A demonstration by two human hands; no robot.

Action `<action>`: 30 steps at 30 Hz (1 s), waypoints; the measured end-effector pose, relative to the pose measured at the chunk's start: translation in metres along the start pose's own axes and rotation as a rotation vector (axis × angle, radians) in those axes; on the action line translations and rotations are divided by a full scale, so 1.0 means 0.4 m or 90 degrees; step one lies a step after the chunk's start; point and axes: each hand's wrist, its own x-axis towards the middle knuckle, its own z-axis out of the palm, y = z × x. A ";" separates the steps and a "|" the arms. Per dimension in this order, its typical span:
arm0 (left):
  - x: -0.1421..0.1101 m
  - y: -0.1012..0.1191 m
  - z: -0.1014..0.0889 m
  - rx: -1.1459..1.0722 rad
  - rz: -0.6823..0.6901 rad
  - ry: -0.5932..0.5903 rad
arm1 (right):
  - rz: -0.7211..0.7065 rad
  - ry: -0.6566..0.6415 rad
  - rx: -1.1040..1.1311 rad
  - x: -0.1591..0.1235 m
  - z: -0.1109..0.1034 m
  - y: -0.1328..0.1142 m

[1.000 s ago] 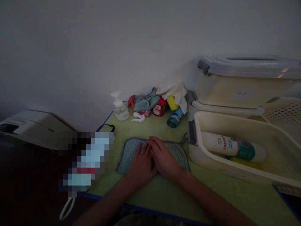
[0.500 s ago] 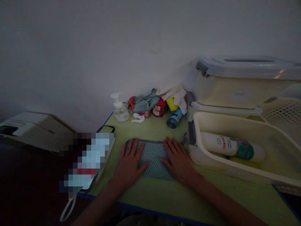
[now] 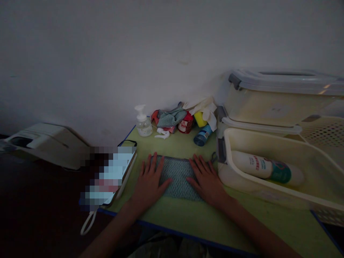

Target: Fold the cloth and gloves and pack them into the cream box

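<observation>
A blue-grey woven cloth (image 3: 178, 177) with a dark edging and a small loop at its far right corner lies flat on the green tabletop (image 3: 172, 218). My left hand (image 3: 150, 181) rests flat over its left end, fingers stretched out and apart. Over the right end lies my right hand (image 3: 205, 181), also flat with spread fingers, close to the cream bin. Both palms cover parts of the cloth's sides.
A pump bottle (image 3: 144, 127), white spray head (image 3: 162, 134), crumpled cloths (image 3: 172, 117), red container (image 3: 185, 123), white gloves (image 3: 205, 109) and blue bottle (image 3: 202, 135) stand behind. Right, a cream bin (image 3: 268, 197) holds a white-and-green bottle (image 3: 258, 166). A phone (image 3: 115, 175) lies left.
The view has shifted slightly, so the table's things appear a little further right. Both hands stay flat on the cloth with no clear movement over it.
</observation>
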 end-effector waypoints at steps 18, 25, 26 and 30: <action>-0.065 -0.009 -0.062 0.009 -0.250 -0.074 | -0.123 0.014 0.077 -0.122 -0.023 -0.007; -0.050 -0.022 -0.073 -0.135 -0.327 -0.014 | -0.136 0.021 0.057 -0.137 -0.022 -0.004; -0.043 -0.023 -0.078 -0.144 -0.332 0.022 | -0.138 0.025 0.064 -0.136 -0.026 -0.008; -0.005 -0.031 -0.108 -0.150 -0.360 0.128 | -0.161 0.053 0.100 -0.134 -0.054 -0.026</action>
